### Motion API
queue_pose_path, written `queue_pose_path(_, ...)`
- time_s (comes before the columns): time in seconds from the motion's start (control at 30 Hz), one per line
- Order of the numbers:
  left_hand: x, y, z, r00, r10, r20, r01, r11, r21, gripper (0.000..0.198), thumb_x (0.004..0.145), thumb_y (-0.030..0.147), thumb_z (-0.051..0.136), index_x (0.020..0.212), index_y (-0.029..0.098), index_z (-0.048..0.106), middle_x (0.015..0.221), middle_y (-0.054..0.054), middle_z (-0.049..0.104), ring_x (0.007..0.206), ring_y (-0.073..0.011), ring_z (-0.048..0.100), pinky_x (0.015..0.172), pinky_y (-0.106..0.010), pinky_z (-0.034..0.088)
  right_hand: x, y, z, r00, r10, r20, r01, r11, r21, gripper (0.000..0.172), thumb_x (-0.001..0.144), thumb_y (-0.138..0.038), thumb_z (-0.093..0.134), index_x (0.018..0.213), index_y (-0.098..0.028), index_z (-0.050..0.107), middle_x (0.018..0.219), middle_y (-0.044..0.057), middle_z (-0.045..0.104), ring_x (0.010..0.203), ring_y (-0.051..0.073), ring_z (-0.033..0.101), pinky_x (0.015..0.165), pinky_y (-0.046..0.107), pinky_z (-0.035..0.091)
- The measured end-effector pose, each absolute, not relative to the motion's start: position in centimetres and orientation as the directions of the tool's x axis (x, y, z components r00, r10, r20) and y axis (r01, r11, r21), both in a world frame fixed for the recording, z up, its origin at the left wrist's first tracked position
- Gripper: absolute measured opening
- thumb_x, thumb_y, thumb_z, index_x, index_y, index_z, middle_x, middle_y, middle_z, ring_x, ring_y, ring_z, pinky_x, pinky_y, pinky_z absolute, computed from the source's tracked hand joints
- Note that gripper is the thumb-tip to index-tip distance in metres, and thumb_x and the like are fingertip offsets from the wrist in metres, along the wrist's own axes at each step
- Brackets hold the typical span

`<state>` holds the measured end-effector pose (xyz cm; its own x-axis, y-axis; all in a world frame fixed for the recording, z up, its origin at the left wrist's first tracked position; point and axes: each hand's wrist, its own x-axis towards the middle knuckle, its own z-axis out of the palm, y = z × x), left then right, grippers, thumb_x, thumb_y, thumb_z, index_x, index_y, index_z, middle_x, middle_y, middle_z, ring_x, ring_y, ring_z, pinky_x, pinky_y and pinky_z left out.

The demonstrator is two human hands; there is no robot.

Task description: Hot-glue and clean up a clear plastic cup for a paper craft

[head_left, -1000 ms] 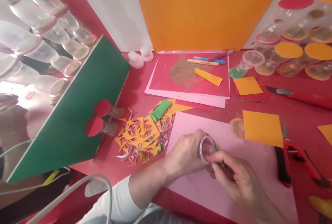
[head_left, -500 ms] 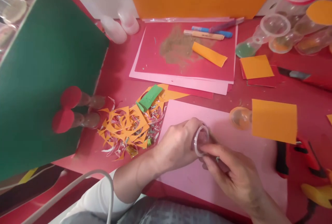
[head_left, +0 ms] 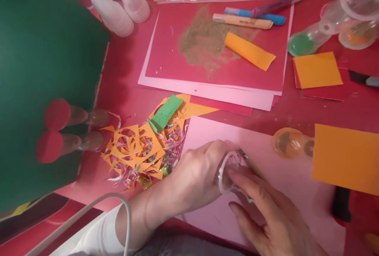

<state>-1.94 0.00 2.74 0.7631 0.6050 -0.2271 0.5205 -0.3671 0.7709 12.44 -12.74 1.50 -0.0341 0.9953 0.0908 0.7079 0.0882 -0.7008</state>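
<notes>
Clasped in my left hand point(head_left: 201, 173) is a small clear plastic cup point(head_left: 221, 175), its round rim facing right and its body mostly hidden by my fingers. My right hand point(head_left: 269, 204) is at the cup's mouth, with the index fingertip inside the rim. Its thumb stands apart below and another finger reaches along the far side. A little shiny material shows under the right fingers, too small to name. Both hands are above a pink sheet point(head_left: 207, 216).
Left lie orange paper offcuts point(head_left: 148, 149) with shreds and a green strip point(head_left: 166, 113). Two red-topped pieces point(head_left: 57, 114) stand by a green board point(head_left: 47, 70). Markers point(head_left: 242, 21) rest on red paper point(head_left: 166, 62). An orange-based cup piece point(head_left: 288, 142) and orange square point(head_left: 346, 157) are right.
My right thumb has moved away from the cup and the fingers have stretched out further. My left hand keeps its hold on the cup. The view has shifted closer.
</notes>
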Motion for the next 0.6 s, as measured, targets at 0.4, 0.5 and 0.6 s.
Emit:
queue_pose_path(0.4,-2.7,-0.1,3.2,0.852,0.485,-0.198,0.421,-0.410,0.809,0.014,0.088,0.015,0.056,0.094,0.023,0.047,0.077,0.006,0.060,0.058,-0.0065,0.058,0.053,-0.016,0.043,12.5,-14.1,2.1,0.039,0.999,-0.028,0.648,-0.047,-0.760,0.033,0.093,-0.027,0.059,0.126,-0.031,0.061,0.104,0.005,0.079,0.091,0.027,0.078,0.078,0.031,0.067)
queue_pose_path(0.5,-2.6,-0.2,3.4,0.858,0.481,-0.181,0.407,-0.419,0.812,0.009,0.089,0.014,0.051,0.092,0.022,0.047,0.076,0.006,0.060,0.057,-0.0067,0.057,0.051,-0.017,0.042,12.7,-13.7,2.2,0.018,0.999,-0.034,0.604,-0.038,-0.796,0.030,0.094,-0.027,0.060,0.123,-0.032,0.064,0.098,0.003,0.080,0.078,0.023,0.079,0.075,0.028,0.067)
queue_pose_path(0.6,-2.4,-0.2,3.7,0.865,0.457,-0.207,0.410,-0.406,0.817,0.008,0.091,0.013,0.047,0.090,0.022,0.047,0.074,0.006,0.059,0.056,-0.0063,0.055,0.049,-0.017,0.041,12.6,-13.1,2.3,0.025,0.999,-0.021,0.565,-0.031,-0.824,0.024,0.096,-0.030,0.058,0.119,-0.031,0.066,0.092,0.002,0.080,0.071,0.020,0.078,0.073,0.026,0.067)
